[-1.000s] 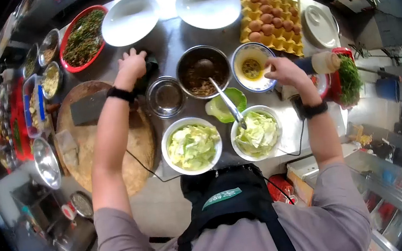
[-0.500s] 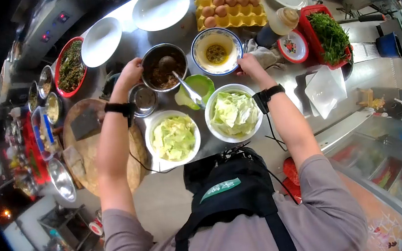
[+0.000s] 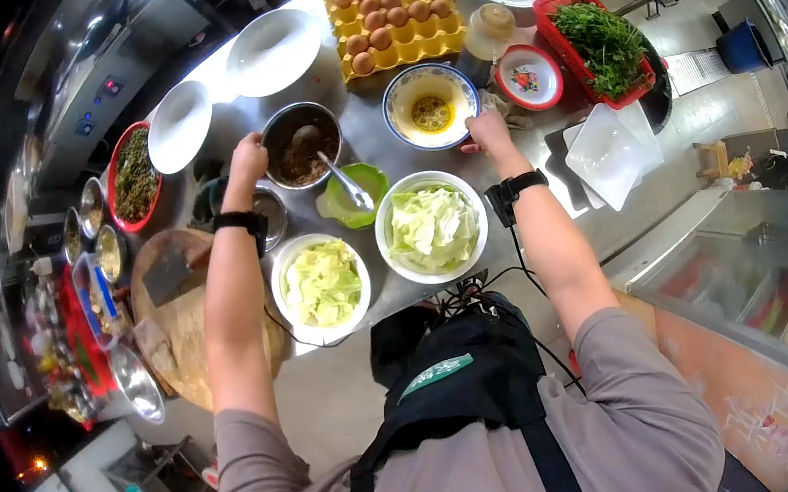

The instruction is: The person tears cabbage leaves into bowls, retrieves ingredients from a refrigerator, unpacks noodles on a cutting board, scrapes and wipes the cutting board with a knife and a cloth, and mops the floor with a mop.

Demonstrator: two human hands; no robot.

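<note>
In the head view, the right hand (image 3: 490,131) grips the rim of the patterned bowl (image 3: 405,112), right of the metal pot (image 3: 327,121), fingers closed. The left hand (image 3: 248,158) meets the pot's left rim; whether its fingers grip, I can't tell. A one-sided lift could slop the bowl's liquid (image 3: 432,115), and a knock could tip the ladle (image 3: 343,180) out. Both vessels open upward, round, without a long axis; the ladle's handle slants nearer the person and rightward from the pot.

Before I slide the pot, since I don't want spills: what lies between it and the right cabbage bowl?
The green bowl lies between the pot and that cabbage bowl, the ladle reaching over it; the head view shows this.
</note>
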